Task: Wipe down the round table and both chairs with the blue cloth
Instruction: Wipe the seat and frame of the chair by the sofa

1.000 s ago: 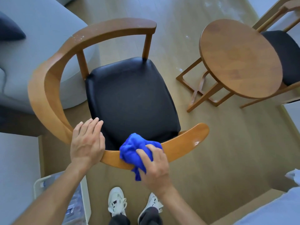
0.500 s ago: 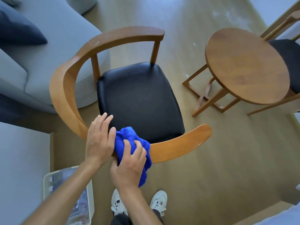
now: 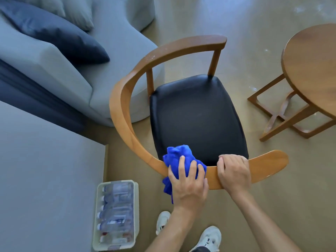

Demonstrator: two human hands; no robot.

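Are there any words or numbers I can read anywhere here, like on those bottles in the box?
No text can be read anywhere.
Bottles in the clear box: labels too blurred to read.
White shoes: dark marks only, too small to tell.
Blue cloth, chair, round table: no writing.

The blue cloth [image 3: 182,161] passed from the right hand [image 3: 234,171] to the left hand [image 3: 188,182], sliding leftward along the chair's curved rail [image 3: 263,165]; the right hand took hold of the rail beside it.
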